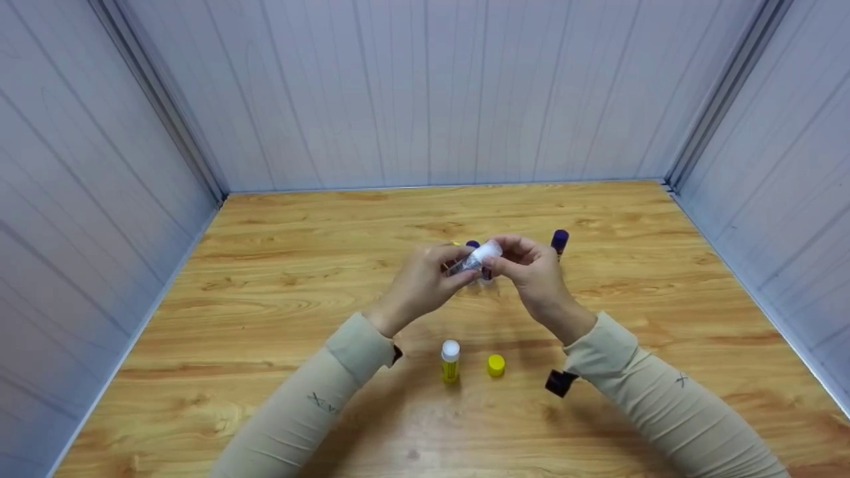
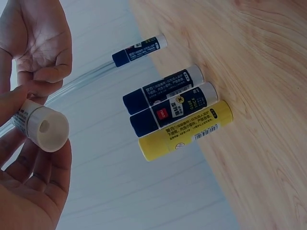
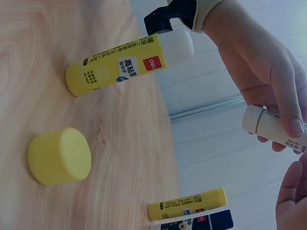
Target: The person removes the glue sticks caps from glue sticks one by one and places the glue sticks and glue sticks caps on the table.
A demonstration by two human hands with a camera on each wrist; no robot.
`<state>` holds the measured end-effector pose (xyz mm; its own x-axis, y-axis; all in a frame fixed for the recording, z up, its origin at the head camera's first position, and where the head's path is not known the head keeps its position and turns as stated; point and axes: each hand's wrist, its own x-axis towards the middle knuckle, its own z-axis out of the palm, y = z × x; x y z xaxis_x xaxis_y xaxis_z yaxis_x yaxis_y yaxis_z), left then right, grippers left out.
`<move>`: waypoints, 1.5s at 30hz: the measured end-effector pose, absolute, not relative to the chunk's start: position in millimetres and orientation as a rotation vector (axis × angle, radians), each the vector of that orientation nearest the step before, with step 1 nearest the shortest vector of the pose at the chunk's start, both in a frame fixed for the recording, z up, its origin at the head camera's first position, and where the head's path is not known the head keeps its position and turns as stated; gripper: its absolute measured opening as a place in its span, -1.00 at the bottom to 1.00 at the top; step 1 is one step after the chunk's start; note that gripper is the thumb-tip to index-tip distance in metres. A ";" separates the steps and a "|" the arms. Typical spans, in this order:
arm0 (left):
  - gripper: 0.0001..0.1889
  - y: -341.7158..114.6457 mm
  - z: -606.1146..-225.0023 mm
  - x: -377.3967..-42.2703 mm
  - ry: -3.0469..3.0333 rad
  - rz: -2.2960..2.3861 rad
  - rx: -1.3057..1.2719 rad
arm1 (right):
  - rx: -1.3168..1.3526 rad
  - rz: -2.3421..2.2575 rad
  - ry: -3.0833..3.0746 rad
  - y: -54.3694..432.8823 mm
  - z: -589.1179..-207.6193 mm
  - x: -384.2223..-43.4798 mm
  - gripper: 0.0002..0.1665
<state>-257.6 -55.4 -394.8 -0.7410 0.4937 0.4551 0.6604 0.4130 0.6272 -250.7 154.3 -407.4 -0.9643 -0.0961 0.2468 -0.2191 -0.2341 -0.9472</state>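
My left hand (image 1: 425, 282) grips a white glue stick (image 1: 473, 259) with a printed label, held tilted above the table. The thumb and fingers of my right hand (image 1: 534, 275) pinch its white upper end. In the left wrist view, a round white end with a hollow in it (image 2: 53, 132) faces the camera. Below the hands, a yellow glue stick (image 1: 450, 372) stands upright with its white top bare. Beside it on the right sits a yellow cap (image 1: 496, 365); the right wrist view shows this cap (image 3: 60, 155) large and close.
Behind the hands, two navy-capped glue sticks (image 2: 175, 108) and a yellow one (image 2: 187, 132) stand in a row. Another navy-capped stick (image 1: 560, 240) stands farther right. Pale panel walls (image 1: 425, 93) enclose the wooden table (image 1: 265, 265) at the back and sides.
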 end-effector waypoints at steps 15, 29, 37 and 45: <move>-0.70 -74.3 -403.0 -266.5 -2.538 -1.231 -0.895 | 0.430 2.323 -1.815 177.2 -397.9 -257.9 -0.71; -0.75 -80.2 -406.1 -266.8 -2.514 -1.390 -0.850 | 0.549 1.902 -2.355 189.2 -411.1 -256.1 -0.61; -0.75 -83.3 -407.4 -263.7 -2.503 -1.502 -0.830 | 0.745 1.702 -2.523 191.9 -418.6 -255.3 -0.63; -0.76 -85.9 -414.2 -261.6 -2.550 -1.522 -0.853 | 0.956 1.472 -2.674 195.7 -428.5 -256.6 -0.66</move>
